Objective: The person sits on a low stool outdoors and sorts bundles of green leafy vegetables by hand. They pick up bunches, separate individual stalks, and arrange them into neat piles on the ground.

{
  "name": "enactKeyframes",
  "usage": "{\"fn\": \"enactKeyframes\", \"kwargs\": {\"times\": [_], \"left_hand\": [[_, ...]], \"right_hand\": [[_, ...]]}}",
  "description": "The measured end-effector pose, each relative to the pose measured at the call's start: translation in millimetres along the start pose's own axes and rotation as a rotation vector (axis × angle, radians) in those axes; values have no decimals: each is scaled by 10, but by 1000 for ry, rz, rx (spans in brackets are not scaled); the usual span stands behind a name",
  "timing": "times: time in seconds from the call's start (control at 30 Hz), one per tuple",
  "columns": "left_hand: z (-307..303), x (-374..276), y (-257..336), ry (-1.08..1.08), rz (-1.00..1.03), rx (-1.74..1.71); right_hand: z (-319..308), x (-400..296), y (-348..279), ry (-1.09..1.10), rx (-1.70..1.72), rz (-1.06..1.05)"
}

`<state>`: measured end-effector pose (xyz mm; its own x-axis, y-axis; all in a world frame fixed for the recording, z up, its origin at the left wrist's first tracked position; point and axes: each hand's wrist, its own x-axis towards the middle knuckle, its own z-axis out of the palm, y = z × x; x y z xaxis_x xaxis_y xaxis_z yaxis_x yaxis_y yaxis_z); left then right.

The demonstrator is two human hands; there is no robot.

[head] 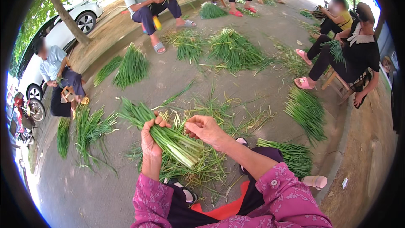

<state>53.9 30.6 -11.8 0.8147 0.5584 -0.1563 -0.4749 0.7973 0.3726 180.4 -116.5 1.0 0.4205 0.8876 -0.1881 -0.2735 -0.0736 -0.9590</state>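
My left hand (151,141) grips a thick bunch of garlic chives (177,144), its green leaf tips to the upper left and pale stem ends to the lower right. Just right of the bunch is my right hand (205,130), thumb and forefinger drawn together. Whether a thin strand sits between those fingertips is too small to tell. Below both hands, a loose heap of yellowed leaves and trimmings (208,167) spreads over the pavement between my feet. More loose chives (218,107) lie scattered beyond the hands.
Chive bundles lie at right (305,114), near my right knee (286,156), at left (90,129) and farther ahead (235,50). A pink bottle (316,182) lies by the curb (338,152). Several seated people surround the area, some handling chives. A white car (68,22) is parked behind.
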Motion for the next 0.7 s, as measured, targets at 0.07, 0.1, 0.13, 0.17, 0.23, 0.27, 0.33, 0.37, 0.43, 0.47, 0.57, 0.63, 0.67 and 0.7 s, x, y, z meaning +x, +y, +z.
{"fn": "enactKeyframes", "kwargs": {"times": [0.07,0.1,0.13,0.17,0.23,0.27,0.33,0.37,0.43,0.47,0.57,0.63,0.67,0.7], "left_hand": [[38,-1,-17,-18,-7,-29],[38,-6,-19,-35,-19,-48],[74,-30,-25,-3,-8,-39],[76,-20,-25,2,-4,-19],[48,-7,-5,-36,-14,-1],[48,-27,-2,10,-3,24],[26,-50,17,-22,1,-19],[16,-42,23,-19,12,-8],[-9,-27,25,-7,0,-13],[-40,-4,34,-3,-10,-28],[-45,30,23,0,-16,-41],[-11,46,-12,6,-16,-33],[11,57,-33,8,-14,-20],[38,56,-51,8,-28,-36]], "right_hand": [[-39,36,43,8,-37,-27],[-42,50,72,9,-53,-33],[-38,61,77,7,-64,-40],[-43,68,74,7,-83,-35],[-45,79,83,7,-116,-28],[-53,94,142,-1,-110,-57],[-29,55,66,-7,-106,-13],[-27,43,37,-9,-104,10],[-28,53,60,-12,-84,6],[-31,53,58,-24,-66,5],[-29,38,20,-39,-42,0],[-33,59,65,-54,-13,-15],[-35,55,64,-53,-11,-18],[-39,56,57,-53,-18,-18]]}}
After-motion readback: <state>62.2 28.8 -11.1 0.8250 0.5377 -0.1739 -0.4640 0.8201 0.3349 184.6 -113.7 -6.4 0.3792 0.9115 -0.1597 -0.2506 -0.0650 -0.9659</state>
